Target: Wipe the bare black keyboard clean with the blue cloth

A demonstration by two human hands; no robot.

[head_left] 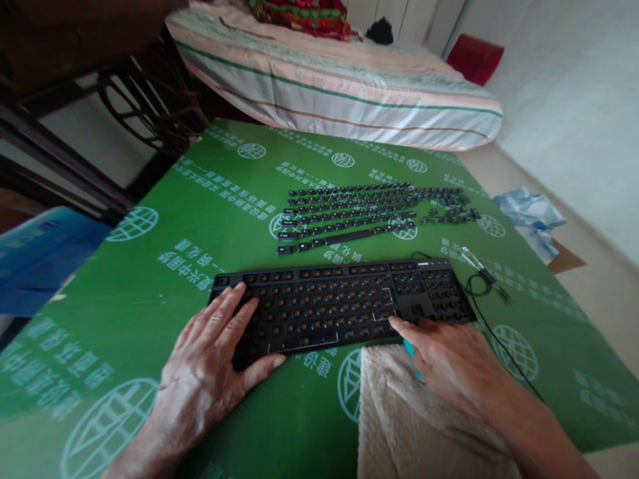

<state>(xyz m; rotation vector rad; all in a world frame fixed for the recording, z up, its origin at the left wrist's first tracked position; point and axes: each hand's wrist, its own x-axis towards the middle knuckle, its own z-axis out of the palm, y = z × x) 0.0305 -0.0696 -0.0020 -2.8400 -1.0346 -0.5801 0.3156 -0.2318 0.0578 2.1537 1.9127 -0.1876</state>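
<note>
A black keyboard [319, 306] with its keycaps off lies across the table, bare switches showing. Spread flat over its left end is my left hand [204, 359], the thumb along the front edge. My right hand [444, 359] is at the lower right of the keyboard, index finger stretched onto it and the other fingers curled. Partly hidden under those curled fingers is a turquoise item [409, 346] whose kind I cannot make out. Behind the keyboard, the removed black keycaps [349, 236] lie in rows. A beige cloth [394, 412] lies in front, partly beneath my right forearm.
The green printed tabletop [200, 186] carries a cable [509, 359] and a thin tool with a clear handle and metal prongs or bristles [486, 273] at the right. Beyond stands a bed [339, 86] with striped bedding. A blue object [44, 253] is at the left.
</note>
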